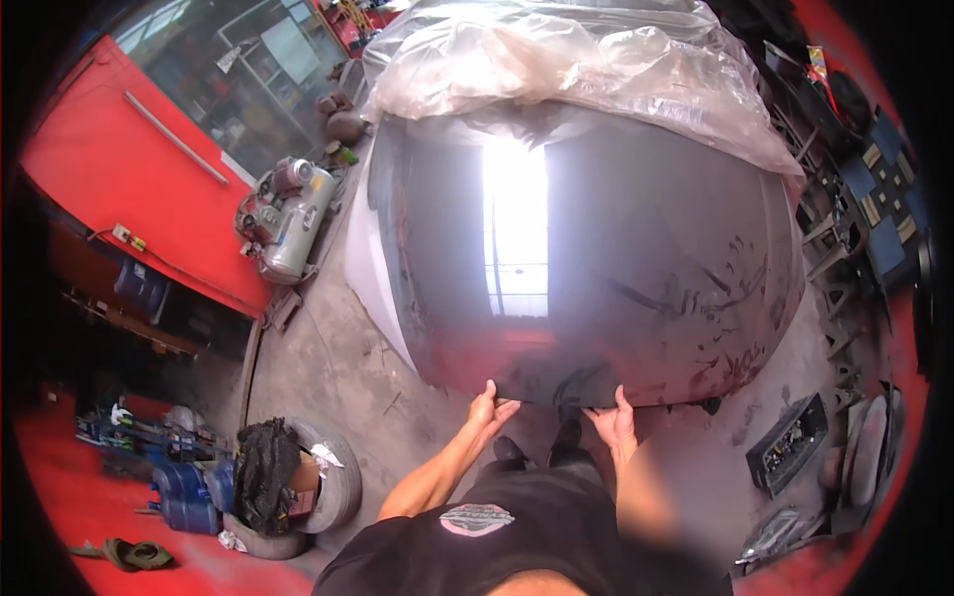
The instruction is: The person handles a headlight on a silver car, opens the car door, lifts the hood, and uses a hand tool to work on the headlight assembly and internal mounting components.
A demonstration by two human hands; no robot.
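A dark, glossy car hood (636, 278) fills the middle, with dusty smudges on its right and lower parts and a bright window reflection. My left hand (488, 405) grips its near edge left of centre, thumb on top. My right hand (614, 417) holds the same edge to the right, thumb up, fingers partly beneath. Crumpled translucent plastic sheeting (576, 55) covers the car beyond the hood.
A silver air compressor (303, 223) stands left of the car by a red wall (119, 179). Tyres (338, 467) and blue water jugs (189, 497) lie lower left. A black bin (785, 447) and stacked parts (860, 452) sit right.
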